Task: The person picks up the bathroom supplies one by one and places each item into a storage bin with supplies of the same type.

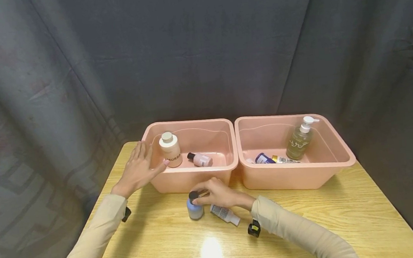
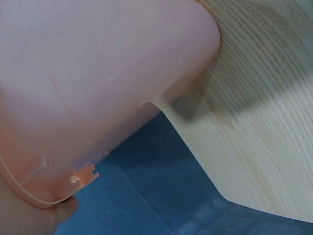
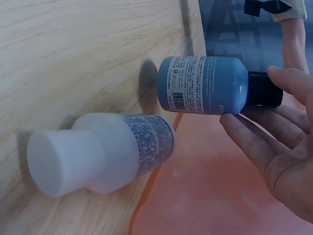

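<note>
Curtains (image 1: 37, 79) of dark grey cloth hang in folds behind and to both sides, closing in a light wood-grain surface (image 1: 349, 219) with a bright glare spot near its front edge. At the left, the left hand (image 1: 137, 169) lies flat with straight fingers against the outer corner of the left pink bin (image 1: 192, 180), gripping nothing; the left wrist view shows only that bin's rim and wall against the wood. Inside this bin a peach bottle (image 1: 171, 151) with a white cap stands upright, and a small pink bottle (image 1: 200, 159) with a dark cap lies on its side just beside it. In front of the bin, on the surface, a blue bottle (image 1: 195, 207) with a black cap stands upright; the right hand (image 1: 218, 194) has its fingertips on the cap and upper body, lightly curled around it. Just beside it, a white-capped bottle (image 1: 225, 215) lies on its side on the wood. To the right, touching the first bin, the right pink bin (image 1: 297, 176) holds a leaning pump bottle (image 1: 299, 140) and two small items lying at its foot.
</note>
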`<move>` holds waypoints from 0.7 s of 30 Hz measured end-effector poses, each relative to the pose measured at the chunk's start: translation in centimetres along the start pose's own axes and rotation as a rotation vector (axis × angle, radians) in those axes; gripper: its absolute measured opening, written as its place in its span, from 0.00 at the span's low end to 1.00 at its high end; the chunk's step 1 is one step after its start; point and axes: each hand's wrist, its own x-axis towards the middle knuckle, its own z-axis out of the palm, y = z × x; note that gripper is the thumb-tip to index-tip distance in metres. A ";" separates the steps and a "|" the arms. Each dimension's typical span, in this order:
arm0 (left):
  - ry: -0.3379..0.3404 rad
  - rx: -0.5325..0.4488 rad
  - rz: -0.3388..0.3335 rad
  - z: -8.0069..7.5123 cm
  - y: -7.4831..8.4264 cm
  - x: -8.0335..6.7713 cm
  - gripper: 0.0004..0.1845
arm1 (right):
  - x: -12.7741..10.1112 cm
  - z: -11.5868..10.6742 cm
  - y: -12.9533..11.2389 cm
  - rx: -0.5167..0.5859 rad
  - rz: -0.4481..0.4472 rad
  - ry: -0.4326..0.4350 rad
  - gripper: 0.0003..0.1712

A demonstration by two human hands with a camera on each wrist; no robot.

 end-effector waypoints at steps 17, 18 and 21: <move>0.005 0.002 0.002 -0.1 -0.1 0.0 0.56 | 0.2 -1.4 -1.7 0.019 -0.004 0.003 0.12; 0.004 0.000 0.004 -0.1 0.0 0.0 0.56 | 0.2 -1.4 -1.8 0.023 -0.006 0.005 0.12; 0.000 -0.001 0.007 -0.1 -0.1 0.0 0.56 | 0.2 -1.6 -2.1 0.048 -0.019 0.004 0.12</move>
